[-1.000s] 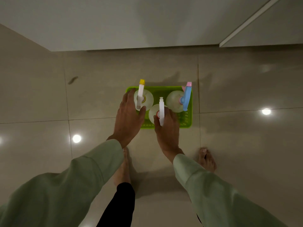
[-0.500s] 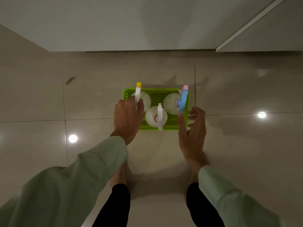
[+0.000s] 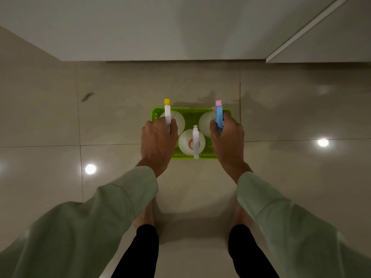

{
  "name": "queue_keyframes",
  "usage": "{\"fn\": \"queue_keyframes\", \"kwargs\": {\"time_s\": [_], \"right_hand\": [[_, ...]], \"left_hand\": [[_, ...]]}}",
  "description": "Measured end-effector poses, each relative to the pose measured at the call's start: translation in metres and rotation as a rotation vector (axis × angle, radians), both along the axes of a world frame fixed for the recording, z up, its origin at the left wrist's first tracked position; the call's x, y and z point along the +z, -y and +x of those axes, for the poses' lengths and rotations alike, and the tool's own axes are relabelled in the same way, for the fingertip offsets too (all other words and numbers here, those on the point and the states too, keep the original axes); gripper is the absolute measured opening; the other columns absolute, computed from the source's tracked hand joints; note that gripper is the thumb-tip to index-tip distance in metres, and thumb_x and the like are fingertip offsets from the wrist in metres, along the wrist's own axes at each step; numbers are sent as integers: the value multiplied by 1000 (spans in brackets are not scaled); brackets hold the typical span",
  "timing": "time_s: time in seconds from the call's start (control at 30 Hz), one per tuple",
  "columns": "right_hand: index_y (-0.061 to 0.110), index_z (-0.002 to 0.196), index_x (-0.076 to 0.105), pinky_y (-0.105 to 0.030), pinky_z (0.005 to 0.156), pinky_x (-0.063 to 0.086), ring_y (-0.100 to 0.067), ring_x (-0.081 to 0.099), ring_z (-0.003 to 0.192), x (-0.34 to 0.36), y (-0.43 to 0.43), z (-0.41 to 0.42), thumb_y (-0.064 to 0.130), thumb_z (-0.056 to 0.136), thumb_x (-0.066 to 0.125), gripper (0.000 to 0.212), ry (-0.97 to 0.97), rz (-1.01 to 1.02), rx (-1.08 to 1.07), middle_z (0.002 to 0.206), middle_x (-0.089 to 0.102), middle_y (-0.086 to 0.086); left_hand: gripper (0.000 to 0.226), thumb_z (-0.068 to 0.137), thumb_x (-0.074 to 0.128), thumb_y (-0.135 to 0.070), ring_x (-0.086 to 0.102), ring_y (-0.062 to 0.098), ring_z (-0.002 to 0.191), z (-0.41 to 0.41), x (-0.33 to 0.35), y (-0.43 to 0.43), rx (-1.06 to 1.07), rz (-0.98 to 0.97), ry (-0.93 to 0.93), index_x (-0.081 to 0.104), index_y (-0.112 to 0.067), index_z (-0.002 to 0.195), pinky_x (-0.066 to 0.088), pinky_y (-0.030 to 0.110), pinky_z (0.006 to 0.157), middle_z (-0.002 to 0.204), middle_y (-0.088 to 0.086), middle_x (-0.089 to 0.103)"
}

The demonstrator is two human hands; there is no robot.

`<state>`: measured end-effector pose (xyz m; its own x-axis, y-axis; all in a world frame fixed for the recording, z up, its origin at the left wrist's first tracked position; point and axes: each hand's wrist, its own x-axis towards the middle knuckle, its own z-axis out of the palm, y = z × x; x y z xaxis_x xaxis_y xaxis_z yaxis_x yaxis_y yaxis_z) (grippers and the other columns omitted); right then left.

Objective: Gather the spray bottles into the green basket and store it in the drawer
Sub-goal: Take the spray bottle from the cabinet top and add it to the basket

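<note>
The green basket [image 3: 190, 110] stands on the tiled floor in front of me. Three white spray bottles stand upright in it: one with a yellow-tipped sprayer [image 3: 178, 119] at the back left, one with a blue, pink-tipped sprayer [image 3: 205, 120] at the back right, and one with a white sprayer and red collar [image 3: 185, 141] at the front middle. My left hand [image 3: 158, 139] is curled over the basket's left side, beside the yellow-tipped sprayer. My right hand [image 3: 227, 137] is curled over the right side, against the blue sprayer. Both side rims are hidden under my hands.
A white cabinet front [image 3: 160, 27] runs along the far edge of the floor, with a white ledge [image 3: 301, 33] slanting at the upper right. A dark smudge [image 3: 87, 96] marks a tile to the left. My bare feet stand just behind the basket.
My right hand left the middle bottle, swung out to the right and closed on the basket's right side. My left hand curled down on the left side.
</note>
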<state>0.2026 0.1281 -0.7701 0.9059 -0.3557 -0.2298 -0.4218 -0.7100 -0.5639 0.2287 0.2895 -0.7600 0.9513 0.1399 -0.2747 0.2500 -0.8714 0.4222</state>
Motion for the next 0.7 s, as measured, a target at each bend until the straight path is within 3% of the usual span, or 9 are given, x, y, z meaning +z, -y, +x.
{"fn": "queue_keyframes", "kwargs": {"time_s": [0.17, 0.27, 0.37, 0.47, 0.57, 0.7], "right_hand": [[0, 123, 57, -44, 73, 56, -27, 62, 76, -3, 3, -3, 24, 101, 57, 33, -5, 5, -14, 89, 64, -14], [7, 135, 51, -38, 82, 55, -25, 66, 94, 2, 5, -5, 35, 95, 64, 51, -23, 85, -65, 108, 67, -9], [12, 137, 48, -32, 81, 51, -21, 60, 108, 16, -3, -20, 47, 92, 62, 58, 94, 5, -160, 125, 57, -5], [17, 129, 51, -26, 74, 44, -19, 60, 101, 29, -26, -40, 51, 94, 56, 50, 166, -39, -134, 115, 59, -1], [16, 124, 55, -28, 71, 45, -24, 66, 94, 24, -47, -50, 51, 93, 58, 47, -17, -80, 14, 104, 69, -3], [11, 114, 58, -39, 68, 49, -35, 67, 90, 13, -56, -42, 37, 96, 56, 32, -187, -50, 9, 96, 72, -10]], "left_hand": [[38, 98, 52, -33, 36, 30, 64, -1, -1, -2, -22, 12, 15, 62, -3, 77, 26, 35, 63, 73, 22, 67], [37, 98, 50, -37, 39, 29, 65, 0, 0, -4, -38, 2, 9, 64, -5, 85, 27, 34, 65, 77, 19, 69], [40, 96, 50, -46, 51, 35, 74, -2, 2, -7, -52, -13, -20, 64, -9, 103, 29, 34, 68, 86, 15, 72], [47, 95, 49, -53, 59, 38, 79, -5, 6, -10, -65, -33, -31, 59, -11, 115, 38, 38, 72, 82, 12, 73], [52, 94, 51, -53, 66, 37, 78, -12, 14, -14, -67, -78, 23, 57, -11, 124, 45, 37, 76, 77, 9, 74], [54, 95, 50, -55, 69, 36, 82, -18, 17, -20, -55, -86, 48, 58, -12, 127, 48, 40, 80, 82, 7, 76]]}}
